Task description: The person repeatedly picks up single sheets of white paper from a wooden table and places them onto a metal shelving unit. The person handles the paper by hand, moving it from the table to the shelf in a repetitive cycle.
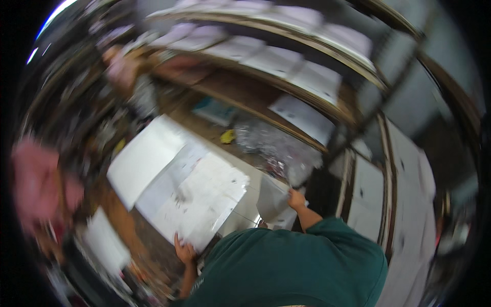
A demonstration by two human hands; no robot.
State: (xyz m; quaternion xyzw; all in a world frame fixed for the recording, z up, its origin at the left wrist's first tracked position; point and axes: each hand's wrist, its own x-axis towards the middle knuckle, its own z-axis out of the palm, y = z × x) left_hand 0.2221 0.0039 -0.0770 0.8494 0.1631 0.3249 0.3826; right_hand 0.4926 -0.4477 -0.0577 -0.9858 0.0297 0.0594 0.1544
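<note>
A large white sheet (209, 192) with dark smudges lies across the wooden table in front of me. My left hand (185, 250) is at its near left edge, index finger stretched out against the sheet and nothing seen in the grip. On the other side, my right hand (296, 200) pinches the edge of a pale, stiff sheet (272, 198), which slants down close to my body. Farther off, a plain white sheet (146, 156) overlaps the far left part of the smudged one. Blur hides the finer marks.
Crumpled clear plastic (276, 148) lies beyond the sheets, near a small yellow item (227, 136). Shelves (286, 82) with stacked white sheets rise behind. A person in pink (43, 184) is at the left; another person (125, 71) is farther back.
</note>
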